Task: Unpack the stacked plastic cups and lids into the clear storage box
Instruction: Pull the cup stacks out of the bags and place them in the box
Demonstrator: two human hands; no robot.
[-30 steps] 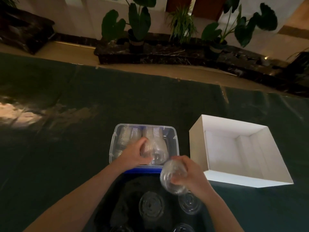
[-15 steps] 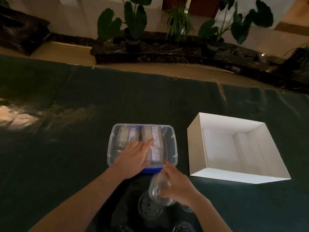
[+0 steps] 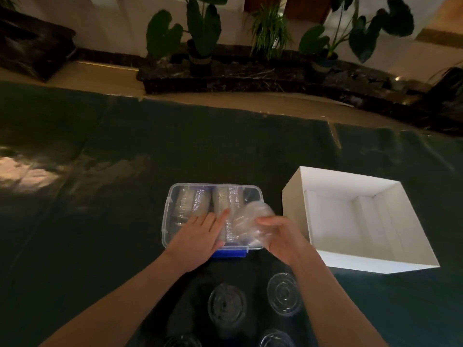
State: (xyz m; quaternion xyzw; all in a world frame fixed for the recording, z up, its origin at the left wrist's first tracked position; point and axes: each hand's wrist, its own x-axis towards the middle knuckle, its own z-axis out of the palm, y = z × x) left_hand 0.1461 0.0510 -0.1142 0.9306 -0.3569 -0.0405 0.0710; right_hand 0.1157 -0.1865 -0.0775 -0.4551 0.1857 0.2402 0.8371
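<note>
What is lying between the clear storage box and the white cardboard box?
Only bare dark green table cover, seen in the head view, between clear plastic storage box and open white cardboard box.

A lobby-like indoor hall: potted plants point(image 3: 200, 33) on a dark marble ledge point(image 3: 250, 76)

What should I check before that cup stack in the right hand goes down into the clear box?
1. Right hand holds cup stack: ok.
2. Stack over clear storage box, right side: ok.
3. Free slot beside the packed cups: cannot tell, blurred.
4. Left hand steadies packed cups, fingers near landing spot: not ok.
5. Lids waiting on near table: ok.
6. White box apart: ok.
</note>
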